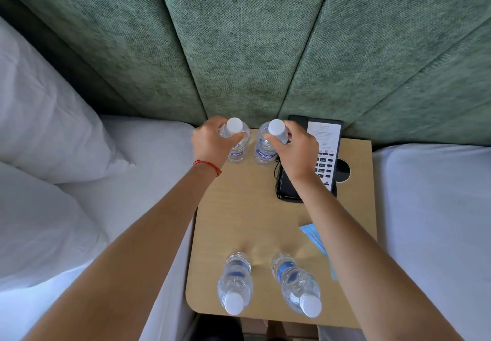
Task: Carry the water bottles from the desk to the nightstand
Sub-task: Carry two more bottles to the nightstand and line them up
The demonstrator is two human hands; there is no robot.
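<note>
- Four clear water bottles, white caps, all upright on the nightstand (265, 208) (light wood bench top).
- Back pair at the far edge, just beside each other: back-left bottle (237, 142), back-right bottle (269, 145). Blue labels visible on both.
- Left hand (210, 142) grip wrapped on back-left bottle at the shoulder, just below the cap; thumb across the front.
- Right hand (296, 149) grip pinching back-right bottle at the neck, fingers around the cap area.
- Front pair near the near edge, apart from each other: front-left bottle (235, 282), front-right bottle (297, 285). No hand on either.
- Red string bracelet (208, 166) on left wrist.
- Black phone (310, 160) with printed card, right of the back pair, partly under the right hand.
- Blue leaflet (312, 234) at the right side, mostly hidden by the right forearm.
- Green padded headboard (239, 48) behind; white beds either side, pillows (45, 117) on the left one.
</note>
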